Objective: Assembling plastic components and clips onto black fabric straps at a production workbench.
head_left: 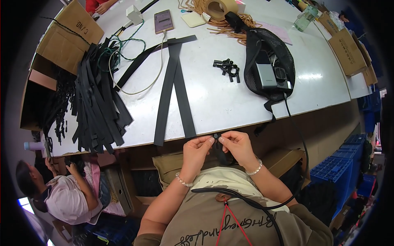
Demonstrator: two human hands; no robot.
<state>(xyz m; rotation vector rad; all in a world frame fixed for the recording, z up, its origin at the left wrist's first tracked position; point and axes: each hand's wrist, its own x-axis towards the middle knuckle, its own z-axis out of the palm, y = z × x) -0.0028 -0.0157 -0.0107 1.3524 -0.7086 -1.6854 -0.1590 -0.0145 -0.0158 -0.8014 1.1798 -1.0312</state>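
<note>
At the table's near edge, both my hands are closed in a pinch, facing each other. Between them is a small black fitting (216, 136) with a black strap (222, 156) hanging below it. My left hand (197, 151) grips its left side with thumb and forefinger. On the other side my right hand (238, 148) does the same. The fingertips hide much of the fitting, so its exact kind is unclear. Just beyond my left hand, flat black straps (167, 98) lie across the white table (217, 106). A small heap of black plastic pieces (227, 69) lies farther back.
A thick bundle of black straps (96, 98) hangs over the left edge beside an open carton (69, 35). Farther back are a cabled phone (163, 21) and a tape roll (221, 7). A black mesh bag (266, 45) holds electronics; its cable crosses by my right arm. Another person (67, 194) sits left.
</note>
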